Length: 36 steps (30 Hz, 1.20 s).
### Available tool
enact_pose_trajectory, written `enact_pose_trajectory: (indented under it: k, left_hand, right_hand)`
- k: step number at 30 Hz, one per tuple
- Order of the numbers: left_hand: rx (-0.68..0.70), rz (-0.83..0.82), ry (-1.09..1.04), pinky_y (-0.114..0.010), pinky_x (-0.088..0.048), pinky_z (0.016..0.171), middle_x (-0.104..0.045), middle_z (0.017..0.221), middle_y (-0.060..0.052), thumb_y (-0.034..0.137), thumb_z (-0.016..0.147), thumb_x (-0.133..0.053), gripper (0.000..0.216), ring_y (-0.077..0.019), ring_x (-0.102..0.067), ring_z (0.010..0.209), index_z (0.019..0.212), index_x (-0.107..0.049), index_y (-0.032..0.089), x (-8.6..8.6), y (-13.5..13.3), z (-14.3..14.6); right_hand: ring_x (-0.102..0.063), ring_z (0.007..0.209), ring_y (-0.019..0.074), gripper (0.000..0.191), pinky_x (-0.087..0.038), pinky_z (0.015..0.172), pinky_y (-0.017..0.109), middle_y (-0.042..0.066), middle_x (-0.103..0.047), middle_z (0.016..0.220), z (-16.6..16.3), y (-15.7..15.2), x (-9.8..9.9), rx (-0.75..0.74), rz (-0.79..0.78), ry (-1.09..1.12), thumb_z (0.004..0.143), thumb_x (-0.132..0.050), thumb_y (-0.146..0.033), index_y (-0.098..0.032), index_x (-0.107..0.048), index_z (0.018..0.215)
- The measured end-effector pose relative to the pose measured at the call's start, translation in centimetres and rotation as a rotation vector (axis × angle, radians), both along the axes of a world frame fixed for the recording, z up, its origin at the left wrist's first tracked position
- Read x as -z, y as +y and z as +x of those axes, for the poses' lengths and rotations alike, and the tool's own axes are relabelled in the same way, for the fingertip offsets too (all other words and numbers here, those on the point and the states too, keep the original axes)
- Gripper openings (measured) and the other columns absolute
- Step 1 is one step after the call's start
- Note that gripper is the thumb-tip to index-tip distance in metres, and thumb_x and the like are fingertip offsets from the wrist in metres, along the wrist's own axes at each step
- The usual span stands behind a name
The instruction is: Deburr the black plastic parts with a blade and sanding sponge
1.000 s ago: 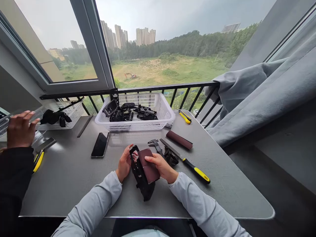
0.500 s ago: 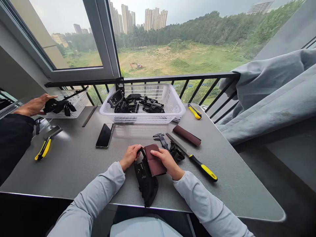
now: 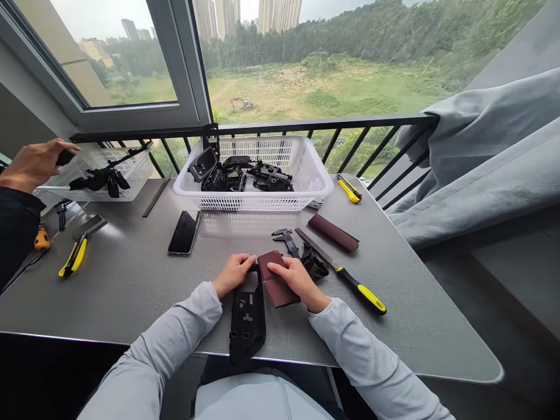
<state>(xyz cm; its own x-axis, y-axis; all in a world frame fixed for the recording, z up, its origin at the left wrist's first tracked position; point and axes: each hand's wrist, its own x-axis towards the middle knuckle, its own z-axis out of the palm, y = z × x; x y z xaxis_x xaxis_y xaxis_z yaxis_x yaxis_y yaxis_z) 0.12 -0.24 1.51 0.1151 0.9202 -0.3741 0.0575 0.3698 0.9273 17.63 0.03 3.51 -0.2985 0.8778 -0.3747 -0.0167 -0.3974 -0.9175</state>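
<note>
My left hand is closed on the upper end of a black plastic panel with cut-outs, whose lower end reaches the table's front edge. In my right hand is a folded sheet of brown sandpaper, thumb on top and its left edge close against the panel's top. Just beyond that hand lie a black caliper and a crumpled dark piece. A flat file with a black and yellow handle rests to the right.
A white basket of black plastic parts stands at the back. A phone, a sandpaper roll and yellow utility knives lie about. At left, a co-worker's hand is over another basket.
The panel has turned in my left hand, its lower end swinging left and its face now flatter toward me. The sandpaper stays in my right hand. The co-worker's hand has moved left, off the black part.
</note>
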Motion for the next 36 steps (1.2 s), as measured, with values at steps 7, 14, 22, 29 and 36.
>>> enact_pose_trajectory:
  k: [7, 14, 22, 29, 36]
  left_hand:
    - [-0.023, 0.028, 0.034, -0.022, -0.019, 0.038, -0.039, 0.046, 0.008, 0.067, 0.061, -0.068, 0.052, -0.0052, -0.029, 0.039, 0.059, -0.056, 0.016, -0.18, -0.06, 0.17]
    - [-0.023, 0.045, 0.05, -0.022, -0.02, 0.04, -0.043, 0.048, 0.006, 0.065, 0.06, -0.069, 0.05, -0.0065, -0.032, 0.043, 0.058, -0.058, 0.016, -0.42, -0.08, 0.28]
    - [-0.017, 0.046, 0.075, -0.023, -0.021, 0.04, -0.039, 0.046, 0.007, 0.066, 0.063, -0.067, 0.051, -0.0069, -0.03, 0.041, 0.061, -0.059, 0.016, -0.22, -0.14, 0.12]
    - [-0.009, 0.078, 0.112, -0.023, -0.024, 0.043, -0.04, 0.047, 0.007, 0.065, 0.069, -0.062, 0.049, -0.0074, -0.031, 0.042, 0.06, -0.058, 0.017, -0.59, -0.32, 0.19]
    - [0.008, 0.132, 0.169, -0.023, -0.029, 0.05, -0.046, 0.049, 0.004, 0.049, 0.065, -0.07, 0.04, -0.0097, -0.039, 0.052, 0.048, -0.056, 0.016, -0.73, -0.36, 0.29]
  right_hand:
    - [-0.044, 0.05, 0.0111, 0.032, -0.032, 0.05, 0.025, -0.003, -0.055, 0.054, 0.35, -0.01, 0.02, -0.028, 0.007, -0.009, 0.056, -0.075, -0.045, -0.016, -0.061, 0.059]
    - [-0.046, 0.051, 0.0118, 0.031, -0.034, 0.05, 0.026, -0.002, -0.057, 0.055, 0.21, -0.16, 0.05, -0.024, 0.017, 0.003, 0.058, -0.074, -0.046, -0.017, -0.063, 0.06]
    - [-0.045, 0.051, 0.0112, 0.029, -0.032, 0.049, 0.025, -0.003, -0.057, 0.054, 0.01, -0.14, -0.1, 0.004, 0.003, 0.029, 0.056, -0.075, -0.043, -0.017, -0.062, 0.057]
    - [-0.046, 0.052, 0.0116, 0.029, -0.035, 0.051, 0.026, -0.003, -0.058, 0.057, 0.24, 0.22, -0.31, 0.104, -0.018, 0.069, 0.056, -0.075, -0.044, -0.017, -0.064, 0.062]
    - [-0.048, 0.051, 0.0121, 0.031, -0.037, 0.049, 0.026, -0.003, -0.057, 0.055, 0.15, 0.3, -0.07, 0.186, -0.055, 0.101, 0.055, -0.077, -0.043, -0.019, -0.06, 0.061]
